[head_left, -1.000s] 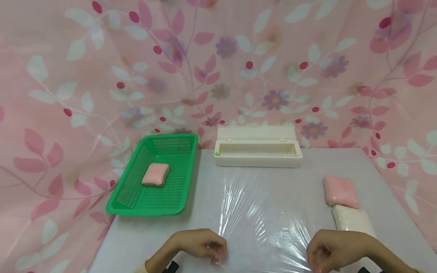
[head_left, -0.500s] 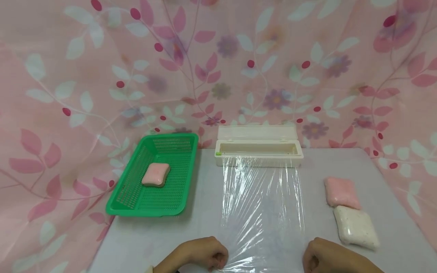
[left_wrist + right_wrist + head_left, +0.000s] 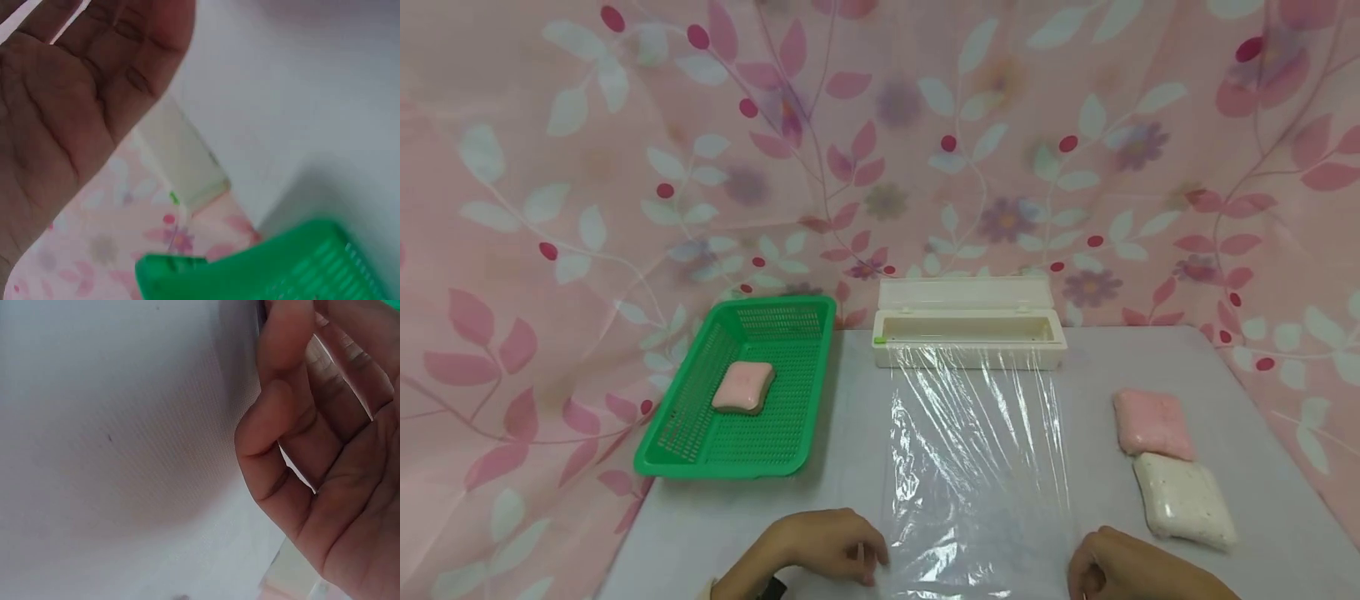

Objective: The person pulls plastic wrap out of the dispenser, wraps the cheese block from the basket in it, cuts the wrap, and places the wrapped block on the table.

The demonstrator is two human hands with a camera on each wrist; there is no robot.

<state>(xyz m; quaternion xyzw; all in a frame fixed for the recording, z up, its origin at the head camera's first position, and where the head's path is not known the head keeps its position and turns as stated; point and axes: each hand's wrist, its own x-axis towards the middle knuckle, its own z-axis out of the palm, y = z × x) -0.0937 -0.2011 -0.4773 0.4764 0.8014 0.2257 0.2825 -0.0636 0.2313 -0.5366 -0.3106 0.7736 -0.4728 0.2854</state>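
A sheet of clear cling film [image 3: 970, 467] stretches over the table from a white dispenser box [image 3: 970, 357] towards the near edge. My left hand [image 3: 833, 542] is beside the film's near left side, its fingers loosely bent and nothing seen between them. In the left wrist view that hand's palm [image 3: 56, 119] shows, with the fingertips cut off at the top. My right hand [image 3: 1138, 567] is at the film's near right corner. Its fingers [image 3: 269, 425] are curled in the right wrist view and appear to pinch the film edge, which is mostly hidden by the hand.
The box's lid [image 3: 966, 293] stands raised against the floral curtain [image 3: 880, 167]. A green basket [image 3: 808, 417] at left holds a pink cushion-shaped block [image 3: 743, 386]. At right lie a pink wrapped block [image 3: 1153, 423] and a white wrapped block [image 3: 1183, 497] on the table [image 3: 842, 450].
The film was pulled out taut towards me and now lies flatter over the table. My left hand has loosened its fingers and moved slightly left. The right hand dropped a little lower, then stayed.
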